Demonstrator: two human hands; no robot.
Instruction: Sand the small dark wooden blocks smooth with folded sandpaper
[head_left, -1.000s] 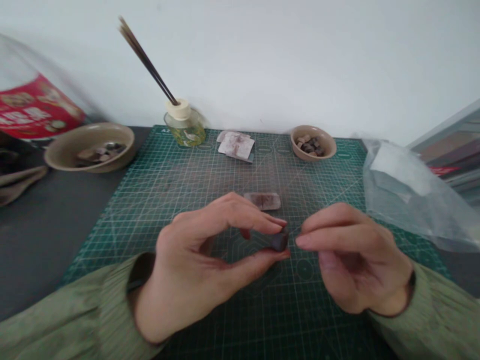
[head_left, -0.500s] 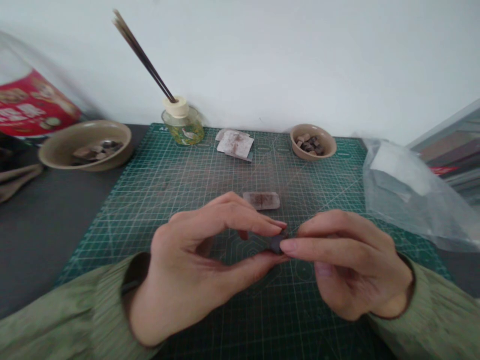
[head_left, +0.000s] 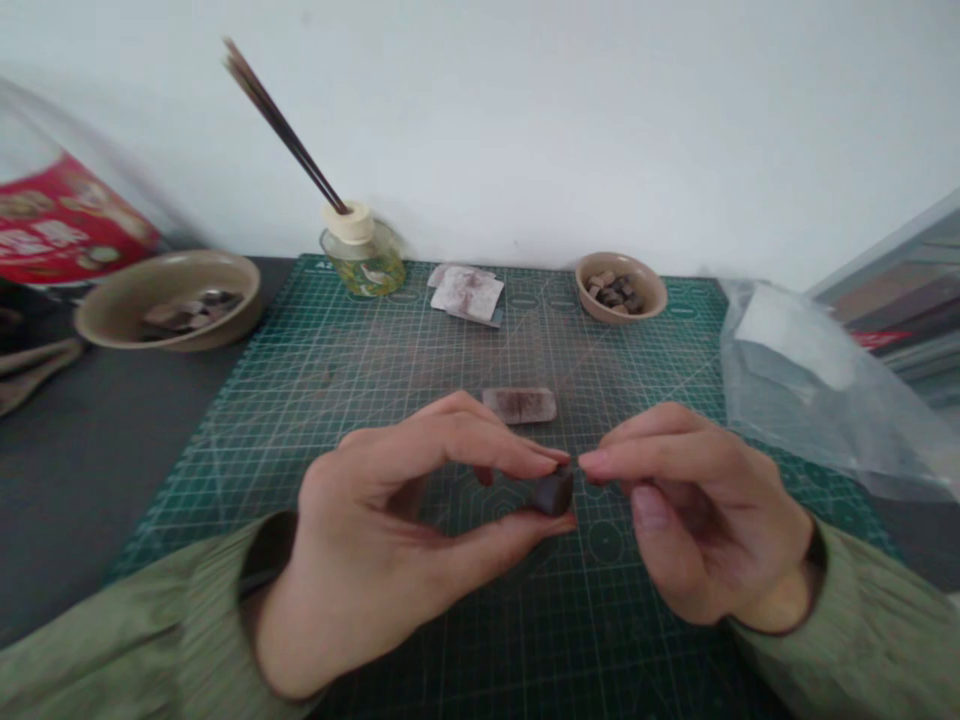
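One green mat (head_left: 360, 370) covers much of the dark surface (head_left: 67, 480). Taking the held piece as the clock's centre, the left hand (head_left: 367, 545) is at 9 o'clock, its grip narrowed around that one dark piece (head_left: 553, 492). The right hand (head_left: 701, 515), at 3 o'clock, has thumb and forefinger parted with nothing visible between; whether its forefinger touches the piece is hard to tell. Both sleeves are cut off.

One clear bag (head_left: 825, 400) lies at 2 to 3 o'clock, its contents blurred. At 10 o'clock are one red packet (head_left: 71, 215), cut off by the edge, and the larger of two bowls (head_left: 124, 300); the other bowl (head_left: 655, 295) is at 1 o'clock. Their small chunks overlap too much to count. Between 10 and 11 stands one bottle (head_left: 364, 260) with bunched sticks. At 11 are several overlapping papers (head_left: 466, 293) and, nearer, one bar (head_left: 521, 404). Smallest is the piece, at the left fingertips, thumb below, forefinger above, its far side hidden.
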